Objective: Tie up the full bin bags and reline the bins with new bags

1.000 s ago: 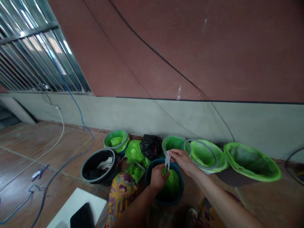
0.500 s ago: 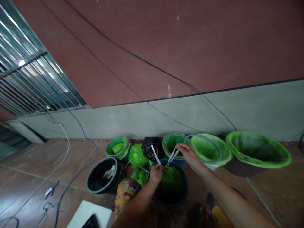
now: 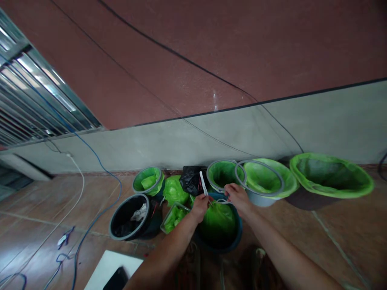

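Both my hands work at the neck of a green plastic bag (image 3: 220,223) that sits inside a dark blue bin (image 3: 239,233). My left hand (image 3: 200,208) is closed around a white tie strip (image 3: 203,182), whose end sticks up above the fingers. My right hand (image 3: 237,196) pinches another part of the strip just to the right, and the stretch between the hands lies low over the bag's gathered top. A grey ring (image 3: 282,183), perhaps a bin rim, stands tilted just behind my right hand.
Green-lined bins (image 3: 331,196) line the wall. Left stand a black bin (image 3: 113,225), a clear container (image 3: 165,227), a green bag (image 3: 175,191) and a black bag (image 3: 192,180). A white board (image 3: 104,268) with a phone (image 3: 117,278), cutters (image 3: 65,238) and a blue cable (image 3: 117,199) lie on the floor.
My hands have drawn the white strip lower and tighter against the bag's neck; the loop that stood up by my right hand is now nearly flat. The view has tilted slightly.
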The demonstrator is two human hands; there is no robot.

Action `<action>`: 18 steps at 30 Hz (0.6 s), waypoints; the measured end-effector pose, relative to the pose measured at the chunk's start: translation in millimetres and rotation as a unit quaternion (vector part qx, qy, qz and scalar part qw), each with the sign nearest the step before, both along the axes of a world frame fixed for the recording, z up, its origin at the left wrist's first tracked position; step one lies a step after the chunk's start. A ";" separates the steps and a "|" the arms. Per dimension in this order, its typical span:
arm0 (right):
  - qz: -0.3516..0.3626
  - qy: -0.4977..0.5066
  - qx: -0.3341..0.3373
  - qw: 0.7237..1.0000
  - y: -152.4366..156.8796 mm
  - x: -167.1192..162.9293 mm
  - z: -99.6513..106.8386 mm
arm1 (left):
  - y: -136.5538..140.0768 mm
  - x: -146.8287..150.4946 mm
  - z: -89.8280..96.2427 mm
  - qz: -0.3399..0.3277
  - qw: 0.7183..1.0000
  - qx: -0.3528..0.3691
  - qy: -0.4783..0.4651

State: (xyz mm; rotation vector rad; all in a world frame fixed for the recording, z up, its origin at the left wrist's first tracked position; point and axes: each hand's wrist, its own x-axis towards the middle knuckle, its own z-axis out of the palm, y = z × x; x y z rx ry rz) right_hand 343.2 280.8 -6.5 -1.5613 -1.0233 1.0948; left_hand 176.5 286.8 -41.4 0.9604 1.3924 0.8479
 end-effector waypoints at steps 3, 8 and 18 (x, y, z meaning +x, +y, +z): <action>0.087 -0.299 -0.039 0.949 -0.8 -9.4 1.5 | -2.3 -8.1 -0.9 -0.002 0.998 -0.021 -0.051; 0.189 -0.504 -0.122 0.834 -23.2 -19.4 -5.1 | -11.3 -17.5 -7.2 0.017 0.992 -0.042 -0.118; 0.213 -0.478 -0.127 0.843 -51.8 -39.0 4.1 | -19.8 -14.3 -15.1 -0.083 0.993 -0.025 0.076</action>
